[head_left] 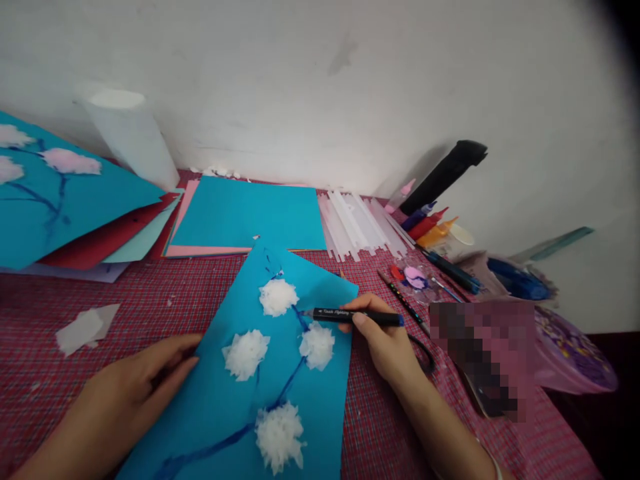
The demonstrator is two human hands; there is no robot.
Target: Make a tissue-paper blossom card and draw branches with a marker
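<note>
A black marker (363,316) with a blue end is held in my right hand (383,333). Its tip meets a dark blue branch line on a sheet of blue paper (220,413), between two white flowers. Puffy white tissue-paper flowers (278,298) stand along the painted branch, several in all. My left hand (135,387) grips the sheet's left edge between thumb and fingers; the fingertips are partly hidden at the edge.
Stacked coloured paper (250,213) and white glue sticks (357,223) lie by the wall. A finished-looking flower picture (65,200) lies left, near a white roll (133,133). Paint bottles (430,223), a brush (400,293) and a pink container (575,353) sit right. Tissue scraps (87,327) lie left.
</note>
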